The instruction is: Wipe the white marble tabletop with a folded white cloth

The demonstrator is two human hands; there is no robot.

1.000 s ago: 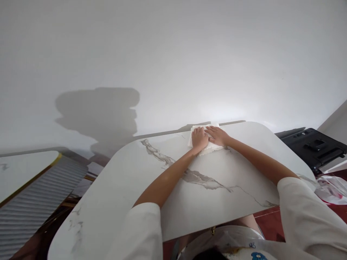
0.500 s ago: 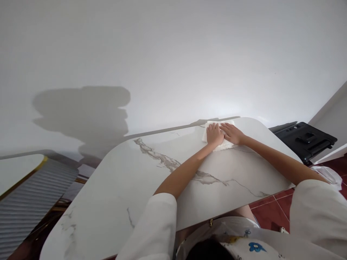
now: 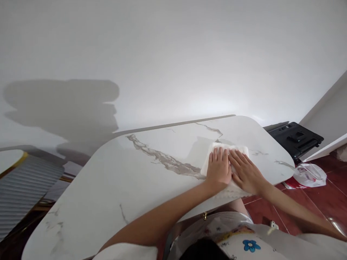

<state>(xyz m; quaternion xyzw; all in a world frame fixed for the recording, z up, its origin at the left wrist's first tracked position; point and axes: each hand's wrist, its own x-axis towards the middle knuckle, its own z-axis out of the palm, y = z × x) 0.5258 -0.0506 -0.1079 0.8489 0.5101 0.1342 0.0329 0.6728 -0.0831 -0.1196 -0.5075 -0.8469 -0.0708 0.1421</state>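
Note:
A folded white cloth (image 3: 207, 164) lies flat on the marble-patterned table (image 3: 108, 173), toward its near right edge. My left hand (image 3: 219, 169) rests on the cloth's left part, palm down with fingers stretched out. Beside it, touching at the thumb side, my right hand (image 3: 246, 175) presses flat on the cloth's right part, fingers also extended. Neither hand is curled round the cloth. Parts of the cloth are hidden under both palms.
Behind the table runs a white wall (image 3: 173, 54). A black case (image 3: 295, 139) stands past the right end, with a white plastic bag (image 3: 310, 175) on the red tiled floor (image 3: 311, 202). At left is a ribbed grey cabinet (image 3: 29, 195) with a gold-edged top.
Both hands have drawn the cloth from the table's far edge back toward my body and slightly right. The view has shifted a little, showing more of the plastic bag.

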